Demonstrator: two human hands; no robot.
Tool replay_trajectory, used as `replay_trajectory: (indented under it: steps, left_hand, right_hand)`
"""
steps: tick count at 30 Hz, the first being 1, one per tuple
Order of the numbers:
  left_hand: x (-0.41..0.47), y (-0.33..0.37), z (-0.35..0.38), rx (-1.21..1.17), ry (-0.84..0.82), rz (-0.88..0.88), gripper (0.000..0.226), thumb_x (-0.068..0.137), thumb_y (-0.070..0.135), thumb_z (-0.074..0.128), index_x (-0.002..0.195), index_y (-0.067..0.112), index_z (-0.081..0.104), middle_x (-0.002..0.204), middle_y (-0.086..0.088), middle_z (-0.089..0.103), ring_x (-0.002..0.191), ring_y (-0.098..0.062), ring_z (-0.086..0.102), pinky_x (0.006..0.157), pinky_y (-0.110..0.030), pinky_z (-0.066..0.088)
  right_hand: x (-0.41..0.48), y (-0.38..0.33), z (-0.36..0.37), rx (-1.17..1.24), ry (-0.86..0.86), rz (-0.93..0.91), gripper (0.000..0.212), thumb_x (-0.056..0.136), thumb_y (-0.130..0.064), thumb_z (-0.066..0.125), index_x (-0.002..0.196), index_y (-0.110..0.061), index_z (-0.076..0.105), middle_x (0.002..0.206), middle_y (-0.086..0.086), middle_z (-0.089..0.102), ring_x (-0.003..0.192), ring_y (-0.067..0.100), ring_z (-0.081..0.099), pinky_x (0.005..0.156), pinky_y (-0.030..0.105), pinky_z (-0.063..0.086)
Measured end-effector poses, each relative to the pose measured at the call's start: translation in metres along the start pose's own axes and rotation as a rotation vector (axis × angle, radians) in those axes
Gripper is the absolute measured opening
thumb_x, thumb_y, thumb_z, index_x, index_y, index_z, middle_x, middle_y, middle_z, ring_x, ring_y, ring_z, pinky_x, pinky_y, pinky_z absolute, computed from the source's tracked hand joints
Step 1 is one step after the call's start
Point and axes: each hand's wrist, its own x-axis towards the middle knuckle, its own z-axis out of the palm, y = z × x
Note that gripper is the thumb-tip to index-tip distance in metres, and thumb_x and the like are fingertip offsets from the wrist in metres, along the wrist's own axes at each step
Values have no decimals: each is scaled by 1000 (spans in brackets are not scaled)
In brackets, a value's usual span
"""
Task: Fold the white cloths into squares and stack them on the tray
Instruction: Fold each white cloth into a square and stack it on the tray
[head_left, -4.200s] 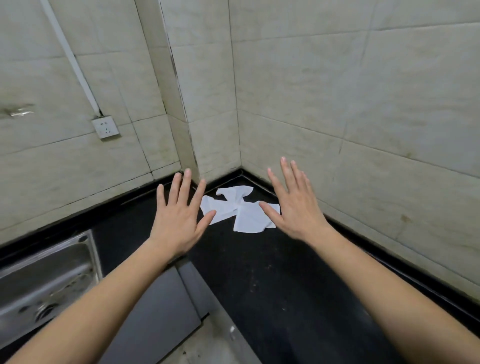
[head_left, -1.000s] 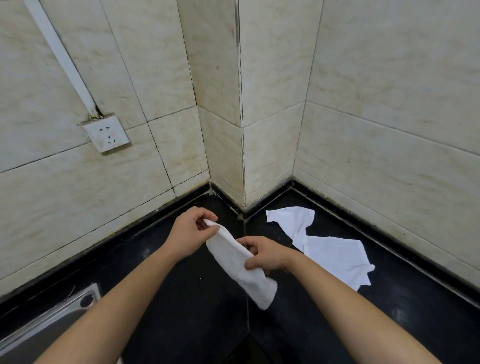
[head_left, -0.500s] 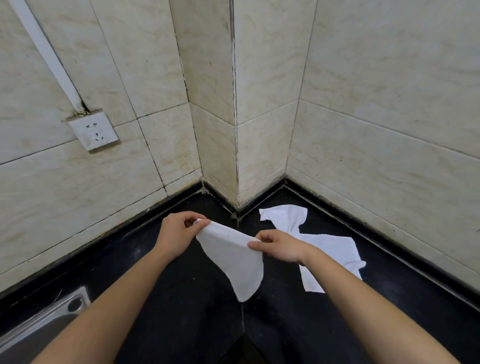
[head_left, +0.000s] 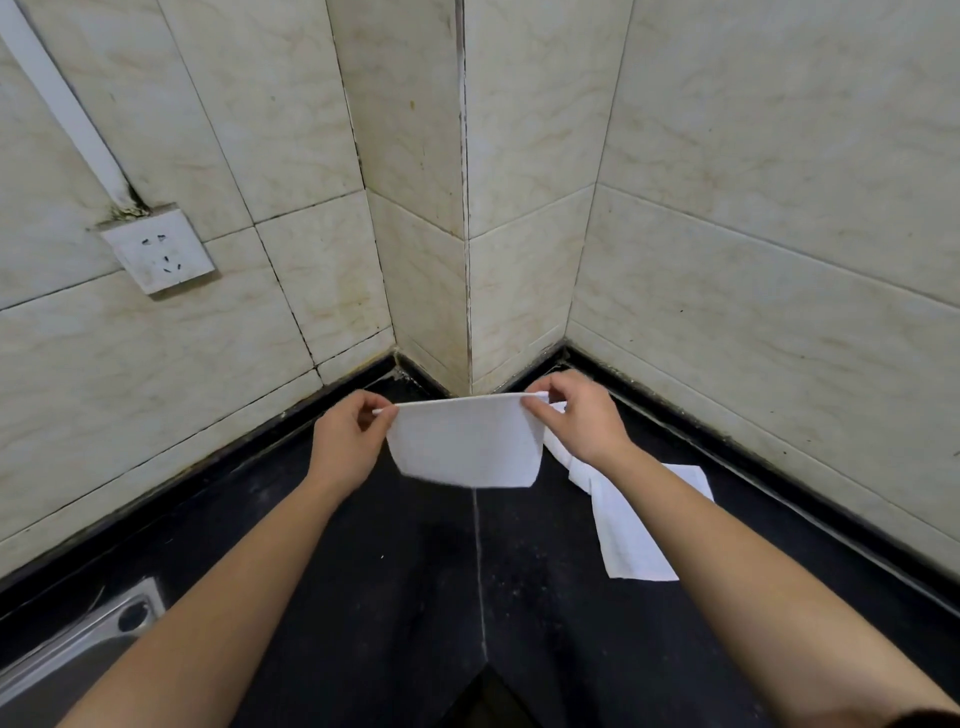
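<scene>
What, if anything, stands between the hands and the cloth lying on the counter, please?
Nothing visible does. The loose cloth lies on the counter just below the right hand; however, both it and the left hand are pinching the raised cloth by its top corners.

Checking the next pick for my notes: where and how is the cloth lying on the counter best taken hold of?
Pinch the lying cloth at the corners of its near edge, coming from above on the person's side. That end lies flat and square on the black counter. Its far end is twisted and partly hidden behind the right hand.
</scene>
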Motion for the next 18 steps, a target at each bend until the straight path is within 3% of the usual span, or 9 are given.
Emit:
replay_trajectory:
  steps: [3, 6, 10, 16, 18]
  left_hand:
    - [-8, -7, 1, 126, 27, 142, 6, 93, 17, 68, 98, 16, 67, 94, 5, 62, 79, -9, 59, 70, -18, 43]
    - [-29, -36, 12, 306, -69, 247, 10, 88, 8, 71, 96, 12, 67, 96, 1, 63, 75, -10, 57, 69, -21, 43]
    - [-75, -82, 37, 421, -260, 217, 12, 85, 7, 71, 93, 14, 68, 100, 2, 67, 77, -16, 64, 66, -30, 53]
    - [-163, -136, 79, 610, -606, 64, 18, 93, 12, 54, 104, 18, 67, 108, 2, 65, 98, -20, 60, 76, -33, 50]
    - [-190, -147, 84, 662, -716, 133, 11, 82, 12, 70, 91, 19, 68, 95, 1, 66, 85, -21, 62, 63, -32, 53]
  right_hand:
    - [-6, 6, 8, -7, 37, -37, 7, 93, -32, 67, 97, -29, 72, 100, -10, 64, 90, 5, 60, 76, 22, 45]
    - [-27, 29, 27, -115, -67, -43, 8, 93, -33, 68, 99, -31, 72, 105, -9, 67, 98, 9, 60, 79, 31, 50]
    - [-75, 67, 60, -262, -264, 5, 12, 93, -32, 67, 104, -31, 72, 108, -9, 65, 105, 13, 61, 84, 29, 51]
    - [-172, 109, 113, -386, -653, 91, 25, 98, -31, 55, 118, -30, 69, 124, -3, 59, 117, 19, 54, 94, 32, 47]
    - [-197, 116, 121, -396, -683, 102, 26, 97, -29, 56, 119, -29, 71, 123, -2, 57, 118, 21, 51, 98, 34, 47]
